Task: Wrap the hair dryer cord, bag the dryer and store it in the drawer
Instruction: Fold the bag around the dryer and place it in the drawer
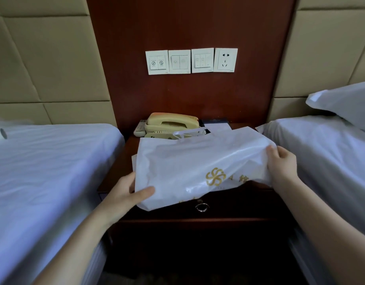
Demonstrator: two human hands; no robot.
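A white plastic bag (198,169) with a gold emblem is held at the centre of the frame, above the counter (119,161) and the closed drawer (229,204). Its lower-left corner is clamped by the left hand (126,194), its right edge is gripped by the right hand (280,163). The dryer cannot be seen. A telephone (171,124) is seen behind the bag.

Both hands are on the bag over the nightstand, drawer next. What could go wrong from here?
1. The drawer looks shut, and both the left hand and right hand grip the white bag; freeing one may let it sag or slip.
2. The bag overhangs the ring pull, hiding it.
3. Its far edge lies near the telephone and could snag.
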